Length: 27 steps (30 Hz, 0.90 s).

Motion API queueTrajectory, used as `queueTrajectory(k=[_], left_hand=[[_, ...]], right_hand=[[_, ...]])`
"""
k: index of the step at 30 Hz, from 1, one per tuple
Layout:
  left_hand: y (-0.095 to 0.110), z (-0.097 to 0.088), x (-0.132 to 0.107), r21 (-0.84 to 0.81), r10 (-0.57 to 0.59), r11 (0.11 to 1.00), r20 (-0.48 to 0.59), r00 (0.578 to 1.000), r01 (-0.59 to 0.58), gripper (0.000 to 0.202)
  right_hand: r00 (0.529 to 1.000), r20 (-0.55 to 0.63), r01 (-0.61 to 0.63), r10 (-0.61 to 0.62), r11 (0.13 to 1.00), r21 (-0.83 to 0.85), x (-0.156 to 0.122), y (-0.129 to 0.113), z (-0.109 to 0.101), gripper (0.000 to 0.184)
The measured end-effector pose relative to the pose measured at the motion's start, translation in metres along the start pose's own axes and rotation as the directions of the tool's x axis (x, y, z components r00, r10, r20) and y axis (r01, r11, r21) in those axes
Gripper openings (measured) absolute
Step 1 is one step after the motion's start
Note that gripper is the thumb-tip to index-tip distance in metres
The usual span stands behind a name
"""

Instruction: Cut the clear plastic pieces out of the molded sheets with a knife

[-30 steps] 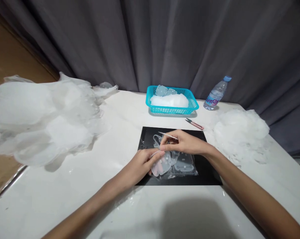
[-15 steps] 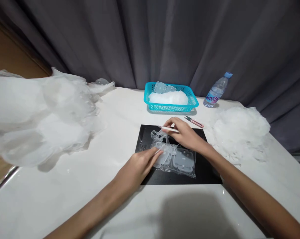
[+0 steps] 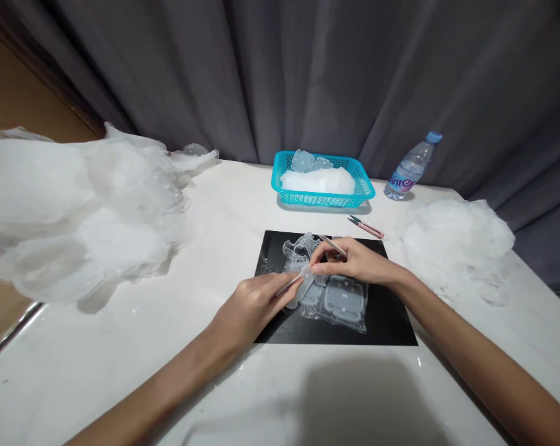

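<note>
A sheet of clear plastic pieces [image 3: 338, 300] lies on a black mat [image 3: 386, 316] in the middle of the white table. My left hand [image 3: 256, 303] rests on the mat's left part, fingers pinched on the edge of one clear piece. My right hand [image 3: 354, 263] hovers over the sheet's far side, closed around a thin pink stick tool [image 3: 332, 245], thumb and finger also pinching the plastic near the left hand's fingertips.
A teal basket [image 3: 324, 197] with white and clear plastic stands behind the mat. Pink snips [image 3: 364, 227] lie to its right, then a water bottle [image 3: 412, 167]. Heaps of white plastic sit at the left [image 3: 75, 210] and right [image 3: 456, 238]. A grey curtain hangs behind.
My right hand drew back from the mat's far edge toward the left hand, tilting the stick tool. The left hand stayed on the clear piece, and the sheet shifted slightly.
</note>
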State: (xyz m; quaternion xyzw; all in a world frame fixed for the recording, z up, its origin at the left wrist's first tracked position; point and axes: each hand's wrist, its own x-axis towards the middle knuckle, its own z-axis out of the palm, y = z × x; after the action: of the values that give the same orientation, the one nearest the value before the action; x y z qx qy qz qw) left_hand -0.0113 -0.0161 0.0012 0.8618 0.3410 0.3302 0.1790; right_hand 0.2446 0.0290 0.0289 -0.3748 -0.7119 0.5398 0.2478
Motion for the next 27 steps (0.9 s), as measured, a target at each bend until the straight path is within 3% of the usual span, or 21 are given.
queueTrajectory(k=[9, 12, 15, 18, 21, 23, 25, 27], left_hand=[[0.004, -0.003, 0.005, 0.102, 0.156, 0.984, -0.073, 0.985, -0.149, 0.015], [0.006, -0.002, 0.008, 0.023, 0.029, 0.999, -0.058, 0.998, -0.027, 0.014], [0.007, 0.001, 0.011, -0.117, -0.158, 0.98, 0.036, 0.987, 0.161, 0.017], [0.005, 0.004, 0.011, -0.16, -0.187, 0.968, 0.054, 0.981, 0.194, 0.017], [0.004, 0.005, 0.01, -0.116, -0.113, 0.987, -0.007, 0.994, 0.112, 0.016], [0.006, 0.006, 0.008, -0.013, 0.027, 1.0, -0.027, 0.999, -0.028, 0.015], [0.012, 0.008, 0.006, 0.139, 0.216, 0.967, 0.0, 0.976, -0.214, 0.017], [0.018, 0.01, 0.005, 0.219, 0.327, 0.92, 0.028, 0.945, -0.325, 0.018]], right_hand=[[1.0, 0.009, -0.001, 0.0, 0.998, 0.061, -0.002, -0.001, 0.001, 0.034], [1.0, 0.021, 0.008, -0.009, 0.998, 0.064, -0.001, -0.003, 0.004, 0.033], [0.999, 0.04, 0.024, -0.026, 0.999, 0.047, -0.001, -0.008, 0.008, 0.029], [0.999, 0.032, 0.027, -0.026, 1.0, -0.014, -0.004, -0.014, 0.011, 0.024], [0.998, 0.018, 0.057, -0.055, 0.986, -0.154, -0.007, -0.016, 0.014, 0.011], [0.998, -0.02, 0.057, -0.066, 0.951, -0.305, -0.007, -0.011, 0.017, 0.011], [0.989, -0.14, -0.025, -0.047, 0.882, -0.471, -0.003, 0.0, 0.019, 0.02], [0.952, -0.306, -0.153, -0.031, 0.815, -0.558, 0.003, 0.013, 0.02, 0.025]])
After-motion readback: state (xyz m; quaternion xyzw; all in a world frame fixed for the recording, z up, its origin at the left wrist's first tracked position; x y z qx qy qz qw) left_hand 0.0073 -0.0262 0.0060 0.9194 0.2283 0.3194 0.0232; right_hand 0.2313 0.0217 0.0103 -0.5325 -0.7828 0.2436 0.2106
